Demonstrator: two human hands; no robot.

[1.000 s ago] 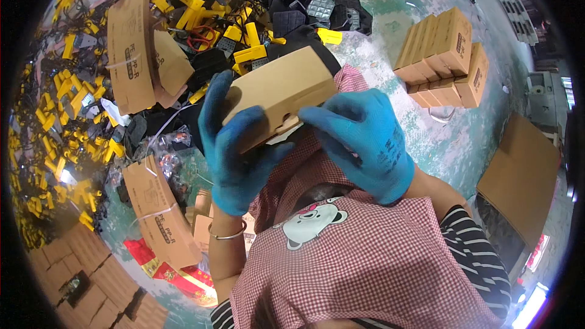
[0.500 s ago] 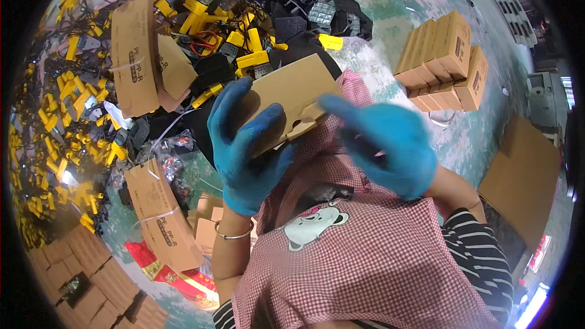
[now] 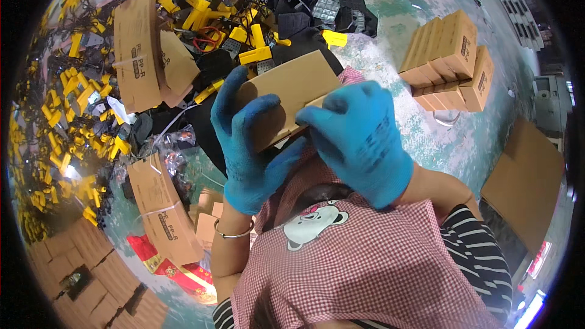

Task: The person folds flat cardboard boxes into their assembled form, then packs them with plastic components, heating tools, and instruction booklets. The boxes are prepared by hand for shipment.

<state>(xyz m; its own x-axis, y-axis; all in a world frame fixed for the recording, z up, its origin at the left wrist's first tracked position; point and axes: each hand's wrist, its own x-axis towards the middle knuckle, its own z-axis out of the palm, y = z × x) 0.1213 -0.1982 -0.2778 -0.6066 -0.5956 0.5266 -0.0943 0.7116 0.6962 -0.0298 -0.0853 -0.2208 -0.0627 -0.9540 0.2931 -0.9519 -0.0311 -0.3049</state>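
A small brown cardboard box (image 3: 295,82) is tilted in front of my body, above the checked apron. My left hand (image 3: 244,143), in a blue glove, grips the box by its left end, with fingers spread over the face and the thumb beneath. At the box's near right edge, my right hand (image 3: 362,143), also gloved in blue, has its thumb and fingers pinched on the edge flap. The fingertips cover most of that flap. What the box holds inside is hidden.
Yellow parts with black cables (image 3: 73,97) lie heaped at the left, black plastic pieces (image 3: 311,0) at the top. Closed boxes (image 3: 439,45) stand stacked at the right. Large flattened cartons (image 3: 137,52) and a strapped carton (image 3: 161,207) are on the left; a cardboard sheet (image 3: 524,183) leans far right.
My right hand has come in to the left and closed on the flap edge of the box, where it was blurred and apart before. The left hand keeps its hold.
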